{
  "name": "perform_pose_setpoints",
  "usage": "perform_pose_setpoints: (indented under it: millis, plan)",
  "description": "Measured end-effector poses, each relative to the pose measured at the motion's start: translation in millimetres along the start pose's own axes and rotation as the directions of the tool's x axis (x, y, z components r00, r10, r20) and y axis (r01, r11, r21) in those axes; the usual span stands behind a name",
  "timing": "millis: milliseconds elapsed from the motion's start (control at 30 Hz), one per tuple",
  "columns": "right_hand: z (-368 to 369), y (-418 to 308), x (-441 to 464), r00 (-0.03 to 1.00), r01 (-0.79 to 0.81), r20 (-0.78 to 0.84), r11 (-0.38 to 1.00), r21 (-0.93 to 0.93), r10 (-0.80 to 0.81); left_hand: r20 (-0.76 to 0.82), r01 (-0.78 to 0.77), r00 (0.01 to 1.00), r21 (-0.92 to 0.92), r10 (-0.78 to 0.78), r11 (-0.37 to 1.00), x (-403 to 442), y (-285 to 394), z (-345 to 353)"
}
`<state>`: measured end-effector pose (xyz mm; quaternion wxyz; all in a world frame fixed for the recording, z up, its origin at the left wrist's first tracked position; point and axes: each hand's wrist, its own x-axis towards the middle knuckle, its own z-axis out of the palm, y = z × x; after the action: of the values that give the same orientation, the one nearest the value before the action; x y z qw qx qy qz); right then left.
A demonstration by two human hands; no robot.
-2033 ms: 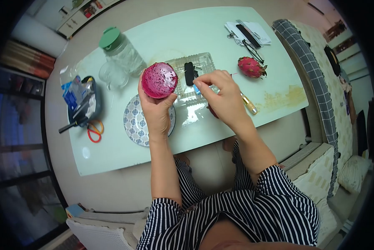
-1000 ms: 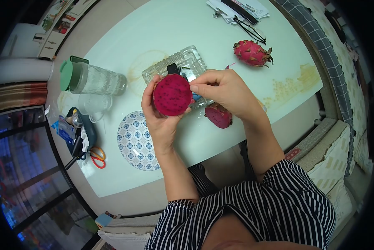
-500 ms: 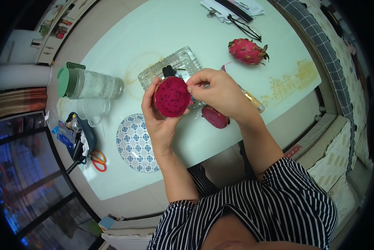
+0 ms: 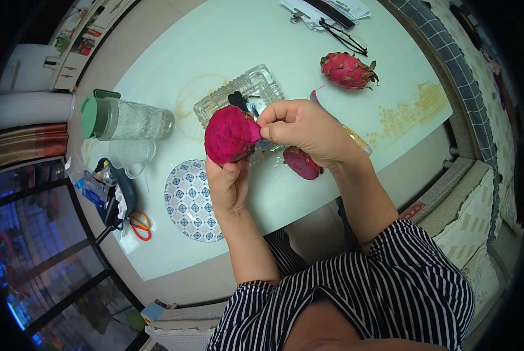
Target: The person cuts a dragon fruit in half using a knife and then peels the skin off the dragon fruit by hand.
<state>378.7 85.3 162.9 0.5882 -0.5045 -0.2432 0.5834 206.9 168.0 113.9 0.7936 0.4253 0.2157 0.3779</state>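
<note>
I have the left hand cupped under the cut dragon fruit, which is held up over the bench, its dark pink flesh turned toward my view. The left thumb lies along the lower side; most of the other fingers are hidden behind the fruit. The right hand has thumb and forefinger pinching a flap of peel at the fruit's right edge.

What crowds me most is the ribbed glass tray just beyond: the fruit and right hand cover its near side, and I can make out only a black object and some small bits in it. Below the right wrist lies a smaller fruit piece, and the right forearm partly hides a knife with a gold-coloured handle. Further off sits a whole dragon fruit, near papers.

On the left, my forearm overlaps the patterned plate. Well apart from the hands I see a green-lidded glass jug, a clear mug just beside it, a dark basket packed with odds and ends, and orange-handled scissors near that.
</note>
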Motion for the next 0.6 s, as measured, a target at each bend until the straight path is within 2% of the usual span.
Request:
perform_pose_setpoints:
  millis: [33,67,133,200,267,367,433,500,600]
  plan:
    - [0,2,1,0.999,0.011,0.03,0.996,0.085,-0.014,0.025,0.032,0.999,-0.04,-0.031,0.999,0,0,2]
    - [2,2,2,0.999,0.011,0.032,0.996,0.085,-0.014,0.051,0.065,0.997,-0.079,-0.061,0.995,0,-1,3]
    - [6,3,3,0.996,0.086,-0.047,0.992,0.098,-0.082,0.045,0.043,0.998,-0.072,-0.04,0.996,5,-6,5]
    - [10,6,6,0.99,0.115,-0.097,0.99,0.084,-0.107,-0.063,0.019,0.998,-0.015,-0.019,1.0,10,-7,7]
    - [16,7,7,0.981,0.141,-0.142,0.988,0.067,-0.131,-0.103,0.006,0.995,-0.083,-0.015,0.996,10,-9,13]
    - [24,10,7,0.972,0.164,-0.17,0.986,-0.008,-0.163,-0.104,-0.061,0.993,-0.092,0.052,0.994,13,-14,14]
    - [25,18,10,0.96,0.167,-0.184,0.958,-0.233,-0.212,-0.138,-0.066,0.989,-0.074,0.055,0.995,12,-13,14]
    - [26,19,11,0.964,0.161,-0.163,0.95,-0.269,-0.209,-0.203,-0.071,0.978,-0.074,0.054,0.995,11,-11,16]
    - [27,20,11,0.971,0.142,-0.147,0.947,-0.29,-0.19,-0.214,-0.036,0.976,-0.03,0.028,0.999,8,-14,7]
